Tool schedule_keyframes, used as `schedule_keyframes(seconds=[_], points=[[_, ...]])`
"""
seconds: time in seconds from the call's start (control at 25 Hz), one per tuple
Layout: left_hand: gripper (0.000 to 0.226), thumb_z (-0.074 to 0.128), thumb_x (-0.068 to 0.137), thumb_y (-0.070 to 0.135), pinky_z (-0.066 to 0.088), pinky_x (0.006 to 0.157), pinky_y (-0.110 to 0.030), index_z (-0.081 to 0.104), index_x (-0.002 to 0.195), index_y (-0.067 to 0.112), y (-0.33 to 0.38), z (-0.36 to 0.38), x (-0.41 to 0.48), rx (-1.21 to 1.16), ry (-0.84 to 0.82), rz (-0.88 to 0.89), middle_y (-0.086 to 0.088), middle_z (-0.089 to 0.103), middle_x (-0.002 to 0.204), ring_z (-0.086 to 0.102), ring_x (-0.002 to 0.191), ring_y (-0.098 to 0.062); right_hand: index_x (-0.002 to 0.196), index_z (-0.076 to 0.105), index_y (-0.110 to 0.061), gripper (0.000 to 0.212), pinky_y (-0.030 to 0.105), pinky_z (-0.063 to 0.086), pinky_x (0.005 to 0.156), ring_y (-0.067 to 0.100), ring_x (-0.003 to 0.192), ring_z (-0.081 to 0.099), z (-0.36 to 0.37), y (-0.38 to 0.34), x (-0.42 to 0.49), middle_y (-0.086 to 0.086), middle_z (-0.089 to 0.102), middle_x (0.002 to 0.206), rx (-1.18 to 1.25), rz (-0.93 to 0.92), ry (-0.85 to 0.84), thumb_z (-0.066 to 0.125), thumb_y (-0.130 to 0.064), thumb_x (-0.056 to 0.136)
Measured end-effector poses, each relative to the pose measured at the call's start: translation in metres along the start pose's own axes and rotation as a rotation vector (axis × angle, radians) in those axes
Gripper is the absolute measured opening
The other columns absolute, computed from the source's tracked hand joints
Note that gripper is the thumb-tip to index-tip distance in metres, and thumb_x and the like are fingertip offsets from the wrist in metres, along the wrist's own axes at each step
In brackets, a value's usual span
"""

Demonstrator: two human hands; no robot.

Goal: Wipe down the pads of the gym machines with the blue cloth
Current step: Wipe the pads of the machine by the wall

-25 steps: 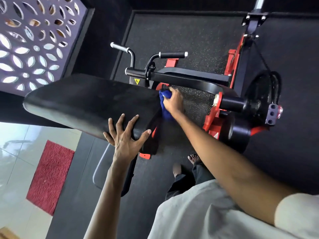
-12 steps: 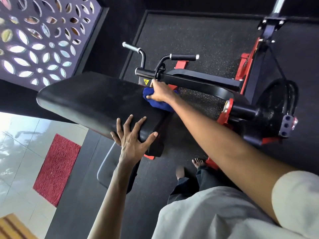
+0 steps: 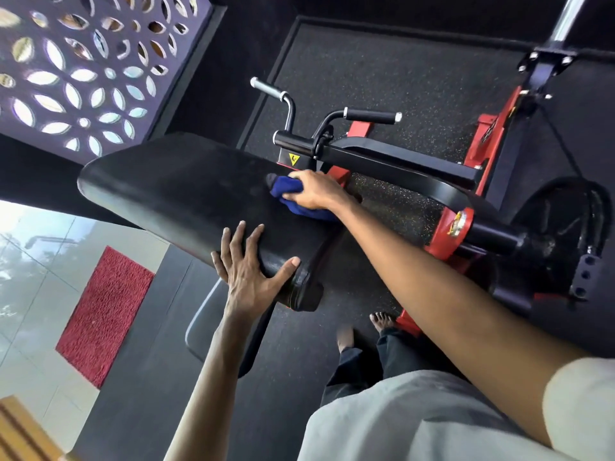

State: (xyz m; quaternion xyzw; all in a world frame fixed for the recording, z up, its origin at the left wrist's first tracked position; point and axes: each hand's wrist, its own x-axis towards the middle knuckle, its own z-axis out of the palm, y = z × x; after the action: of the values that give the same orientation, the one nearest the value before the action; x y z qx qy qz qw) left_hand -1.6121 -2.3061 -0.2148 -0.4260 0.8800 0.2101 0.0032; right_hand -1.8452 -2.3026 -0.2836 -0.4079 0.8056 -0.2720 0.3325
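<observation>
A long black pad (image 3: 186, 191) of a red and black gym machine (image 3: 449, 227) slopes across the middle of the head view. My right hand (image 3: 316, 191) grips a bunched blue cloth (image 3: 286, 197) and presses it on the pad's far right end. My left hand (image 3: 249, 267) rests on the pad's near edge, fingers spread straight over the top and thumb out along the rim. Part of the cloth is hidden under my right hand.
Two handles (image 3: 369, 116) stick up behind the pad. A lower grey seat pad (image 3: 203, 324) sits under my left arm. Black rubber flooring (image 3: 399, 81) surrounds the machine. A red mat (image 3: 106, 314) lies on pale tiles at the left. My bare feet (image 3: 382, 322) stand beside the red frame.
My right hand has carried the blue cloth from the pad's right end face up onto its top surface, moving leftward. My left hand has stayed on the near edge.
</observation>
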Motion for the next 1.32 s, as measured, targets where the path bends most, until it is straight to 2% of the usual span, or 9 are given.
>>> schedule_keyframes(seconds=[0.2, 0.28, 0.4, 0.56, 0.72, 0.92, 1.04, 1.2, 1.32], points=[[0.096, 0.043, 0.068, 0.088, -0.012, 0.122, -0.045, 0.036, 0.15, 0.038, -0.002, 0.0, 0.0, 0.0, 0.002, -0.008, 0.011, 0.013, 0.163, -0.015, 0.152, -0.007, 0.125, 0.065, -0.022, 0.041, 0.032, 0.047, 0.087, 0.028, 0.115, 0.063, 0.008, -0.01, 0.04, 0.006, 0.07, 0.12, 0.123, -0.033, -0.029, 0.07, -0.041, 0.089], [0.097, 0.041, 0.068, 0.09, -0.014, 0.121, -0.043, 0.036, 0.15, 0.038, -0.002, -0.002, 0.0, 0.002, -0.016, -0.001, 0.011, 0.013, 0.164, -0.016, 0.152, -0.007, 0.128, 0.064, -0.025, 0.043, 0.03, 0.045, 0.085, 0.03, 0.119, 0.062, 0.001, 0.014, 0.049, 0.009, 0.069, 0.125, 0.102, 0.086, 0.001, 0.068, -0.042, 0.089], [0.099, 0.034, 0.067, 0.096, -0.02, 0.119, -0.036, 0.036, 0.149, 0.04, -0.003, -0.002, 0.001, 0.008, -0.012, 0.007, 0.013, 0.012, 0.163, -0.017, 0.151, -0.006, 0.126, 0.064, -0.027, 0.042, 0.034, 0.047, 0.092, 0.036, 0.12, 0.06, -0.003, 0.042, 0.048, 0.012, 0.067, 0.126, 0.046, 0.282, 0.056, 0.063, -0.045, 0.088], [0.097, 0.036, 0.069, 0.096, -0.021, 0.117, -0.034, 0.038, 0.147, 0.039, -0.005, 0.001, 0.0, -0.001, 0.009, 0.019, 0.013, 0.014, 0.162, -0.017, 0.151, -0.005, 0.112, 0.066, -0.026, 0.029, 0.033, 0.046, 0.087, 0.032, 0.114, 0.064, 0.02, 0.027, 0.02, 0.007, 0.071, 0.116, -0.073, 0.196, 0.126, 0.061, -0.041, 0.088], [0.095, 0.04, 0.07, 0.09, -0.017, 0.12, -0.042, 0.037, 0.149, 0.038, -0.007, -0.002, 0.001, -0.008, -0.018, 0.033, 0.011, 0.014, 0.163, -0.017, 0.151, -0.006, 0.122, 0.065, -0.025, 0.038, 0.033, 0.046, 0.087, 0.033, 0.116, 0.062, 0.015, 0.025, 0.02, 0.01, 0.069, 0.121, 0.04, 0.231, 0.155, 0.063, -0.042, 0.089], [0.099, 0.049, 0.064, 0.087, -0.011, 0.122, -0.046, 0.032, 0.152, 0.046, -0.029, -0.018, 0.001, -0.01, -0.16, 0.169, 0.011, 0.009, 0.167, -0.012, 0.153, -0.009, 0.122, 0.062, -0.018, 0.038, 0.043, 0.051, 0.097, 0.035, 0.118, 0.061, 0.016, 0.042, -0.001, 0.013, 0.067, 0.124, 0.162, 0.48, 0.375, 0.06, -0.039, 0.09], [0.102, 0.051, 0.062, 0.089, -0.004, 0.123, -0.047, 0.029, 0.153, 0.05, -0.047, -0.025, 0.006, 0.036, -0.196, 0.255, 0.013, 0.008, 0.167, -0.007, 0.154, -0.012, 0.125, 0.059, -0.012, 0.038, 0.041, 0.048, 0.096, 0.038, 0.118, 0.061, 0.018, 0.057, -0.027, 0.019, 0.066, 0.125, 0.288, 0.565, 0.503, 0.057, -0.036, 0.095], [0.096, 0.056, 0.063, 0.087, -0.009, 0.121, -0.045, 0.031, 0.15, 0.053, -0.056, -0.018, 0.011, 0.005, -0.163, 0.308, 0.013, 0.012, 0.167, -0.006, 0.153, -0.009, 0.126, 0.059, -0.013, 0.036, 0.04, 0.048, 0.092, 0.038, 0.116, 0.062, 0.022, 0.047, -0.06, 0.02, 0.067, 0.123, 0.382, 0.571, 0.567, 0.056, -0.034, 0.097], [0.093, 0.069, 0.066, 0.078, -0.012, 0.12, -0.038, 0.038, 0.149, 0.049, -0.057, -0.015, 0.008, -0.042, -0.121, 0.323, 0.011, 0.018, 0.166, -0.002, 0.154, -0.008, 0.125, 0.059, -0.013, 0.036, 0.039, 0.049, 0.089, 0.038, 0.112, 0.063, 0.035, 0.016, -0.092, 0.018, 0.068, 0.12, 0.447, 0.528, 0.651, 0.054, -0.036, 0.098]])
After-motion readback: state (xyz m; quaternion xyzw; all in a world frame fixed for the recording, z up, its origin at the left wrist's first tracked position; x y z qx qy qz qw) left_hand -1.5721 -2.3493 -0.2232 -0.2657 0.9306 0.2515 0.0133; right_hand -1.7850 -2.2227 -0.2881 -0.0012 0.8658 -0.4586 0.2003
